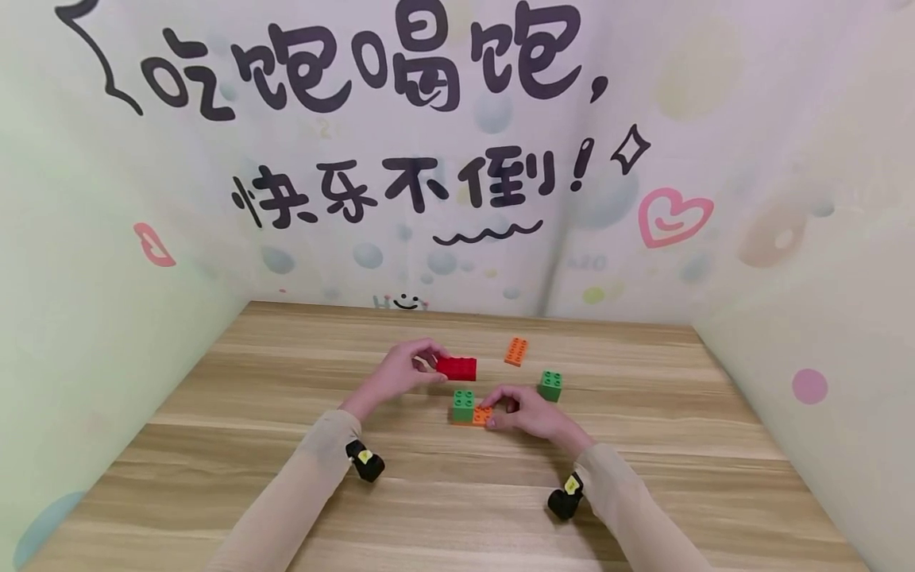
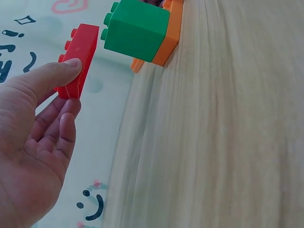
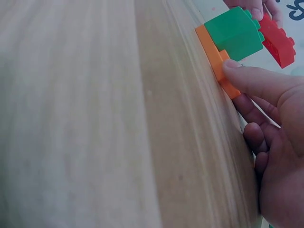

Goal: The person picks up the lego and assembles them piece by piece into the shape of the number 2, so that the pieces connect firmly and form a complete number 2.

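My left hand [image 1: 406, 370] pinches a long red toy brick [image 1: 459, 369] between thumb and fingers; its studs point away from the palm in the left wrist view. Just in front of it, a square green brick [image 1: 463, 405] sits on the left part of a flat orange brick [image 1: 482, 415]. The right end of that orange brick is between the thumb and fingers of my right hand [image 1: 525, 411]. In the right wrist view the thumb [image 3: 237, 69] presses on the orange brick's bare end, and the red brick [image 3: 278, 42] shows behind the green one.
A second flat orange brick [image 1: 516, 351] lies farther back on the wooden table [image 1: 457, 500]. Another green brick [image 1: 550, 385] stands right of my right hand. Behind the table rises a white printed backdrop [image 1: 343, 262]. Small black cameras are strapped to both wrists.
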The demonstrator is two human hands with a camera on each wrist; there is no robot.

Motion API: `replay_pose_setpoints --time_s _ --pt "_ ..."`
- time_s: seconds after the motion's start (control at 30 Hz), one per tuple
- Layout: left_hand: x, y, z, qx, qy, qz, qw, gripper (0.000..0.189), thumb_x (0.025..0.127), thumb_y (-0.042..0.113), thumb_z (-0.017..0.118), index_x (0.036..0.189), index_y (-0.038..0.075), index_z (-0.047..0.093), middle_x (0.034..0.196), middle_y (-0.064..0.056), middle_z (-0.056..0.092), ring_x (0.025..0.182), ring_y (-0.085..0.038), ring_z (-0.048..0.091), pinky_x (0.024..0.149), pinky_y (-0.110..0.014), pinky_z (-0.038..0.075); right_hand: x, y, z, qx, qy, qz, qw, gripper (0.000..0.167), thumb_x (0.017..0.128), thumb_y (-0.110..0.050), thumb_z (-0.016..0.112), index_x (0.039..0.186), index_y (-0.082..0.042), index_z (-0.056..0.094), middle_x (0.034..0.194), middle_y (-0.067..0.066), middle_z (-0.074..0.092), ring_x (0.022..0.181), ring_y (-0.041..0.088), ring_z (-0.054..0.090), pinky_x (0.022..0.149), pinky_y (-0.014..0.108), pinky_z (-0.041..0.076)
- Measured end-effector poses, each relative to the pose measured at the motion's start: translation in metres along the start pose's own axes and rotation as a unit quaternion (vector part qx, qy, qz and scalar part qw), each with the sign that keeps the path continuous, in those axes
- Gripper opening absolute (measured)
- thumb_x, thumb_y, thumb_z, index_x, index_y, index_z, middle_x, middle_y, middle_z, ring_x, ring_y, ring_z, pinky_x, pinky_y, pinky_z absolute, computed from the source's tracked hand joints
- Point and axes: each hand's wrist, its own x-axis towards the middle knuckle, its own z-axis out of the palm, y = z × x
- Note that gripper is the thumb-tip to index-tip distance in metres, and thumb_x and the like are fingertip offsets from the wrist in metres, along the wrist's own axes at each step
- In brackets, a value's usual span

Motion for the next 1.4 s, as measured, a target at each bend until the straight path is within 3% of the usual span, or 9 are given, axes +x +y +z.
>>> replay_pose_setpoints --time_s 0.2,0.3,0.5,0.87,1.13,1.4 --pt "0.0 0.005 0.003 -0.001 -0.003 -0.003 1.0 0.036 0.08 0.009 0.081 0.113 0.006 0.068 0.105 -0.014 0.07 0.096 -0.027 0.066 0.08 -0.031 0.056 0.0 -0.003 0.0 -0.007 -0.004 -0.005 1.0 0.024 0.087 -0.01 0.074 0.111 -0.005 0.069 0.105 0.018 0.066 0.08 0.018 0.043 0.069 0.022 0.034" --pt "0.001 0.004 0.005 0.007 -0.005 0.005 0.9999 0.035 0.08 0.011 0.082 0.113 0.009 0.069 0.103 -0.01 0.071 0.093 -0.021 0.065 0.078 -0.025 0.056 -0.001 -0.006 0.0 -0.006 -0.005 -0.008 0.9999 0.025 0.087 -0.01 0.074 0.111 -0.004 0.069 0.105 0.017 0.066 0.081 0.019 0.044 0.07 0.022 0.035" --pt "-0.001 0.005 0.007 0.01 -0.008 0.019 0.9997 0.033 0.081 0.011 0.081 0.111 0.009 0.069 0.104 -0.01 0.071 0.092 -0.02 0.065 0.078 -0.025 0.055 -0.002 -0.01 0.001 -0.013 -0.007 -0.011 0.9998 0.024 0.088 -0.01 0.073 0.11 -0.004 0.069 0.106 0.017 0.067 0.081 0.018 0.044 0.07 0.022 0.035" --pt "-0.002 0.008 0.011 0.007 -0.019 0.009 0.9998 0.033 0.082 0.012 0.081 0.112 0.012 0.068 0.104 -0.006 0.07 0.091 -0.016 0.063 0.077 -0.022 0.055 0.008 0.022 0.008 -0.022 -0.002 -0.011 0.9997 0.025 0.088 -0.013 0.074 0.112 -0.008 0.069 0.11 0.016 0.067 0.083 0.019 0.044 0.069 0.023 0.035" --pt "-0.001 0.013 0.014 0.005 -0.023 0.023 0.9995 0.031 0.082 0.012 0.08 0.111 0.012 0.068 0.105 -0.007 0.07 0.091 -0.014 0.064 0.078 -0.024 0.056 0.011 0.027 0.004 -0.031 0.003 -0.013 0.9994 0.024 0.086 -0.024 0.077 0.107 -0.016 0.071 0.107 0.006 0.068 0.081 0.016 0.046 0.07 0.023 0.037" --pt "-0.003 0.015 0.016 0.001 -0.025 0.022 0.9994 0.031 0.082 0.013 0.081 0.11 0.012 0.069 0.106 -0.006 0.071 0.09 -0.014 0.064 0.077 -0.024 0.056 0.012 0.03 0.002 -0.021 0.001 -0.004 0.9998 0.024 0.086 -0.024 0.077 0.107 -0.015 0.07 0.105 0.007 0.067 0.081 0.016 0.046 0.07 0.024 0.037"
